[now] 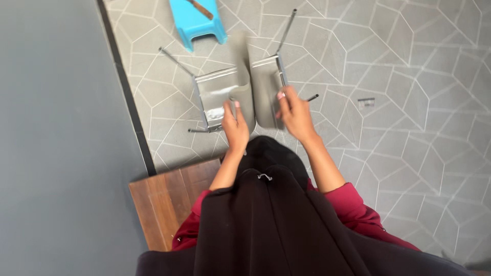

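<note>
A grey cloth rack (240, 94) with a thin metal frame is held upright on the tiled floor (409, 102), in front of the person. The left hand (235, 125) is closed on the edge of the left cloth panel, the right hand (295, 113) on the right frame rod. The rack is judged light but wobbly: the cloth is soft, the rods are stiff and smooth. A hold on the rods is safer. A blue stool (197, 20) stands behind.

Matt grey plastic panels (240, 94), metal rods (286, 30)
</note>
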